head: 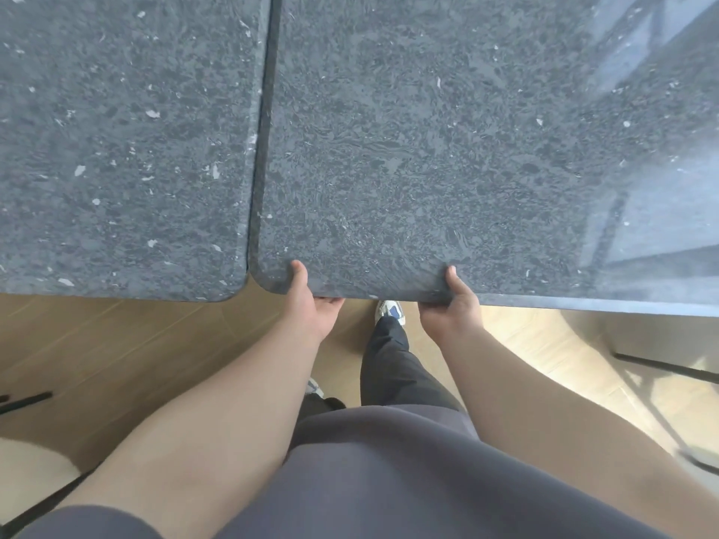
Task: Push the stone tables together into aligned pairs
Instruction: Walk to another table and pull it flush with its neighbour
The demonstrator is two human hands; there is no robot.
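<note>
Two grey stone counters fill the upper frame, left counter (124,149) and right counter (447,149), a thin dark gap between them. Left hand (311,305) and right hand (453,309) each grip the right counter's near edge, thumbs on top. Below: wooden floor (136,344), a shoe (390,311), black chair legs (667,367) at right.
</note>
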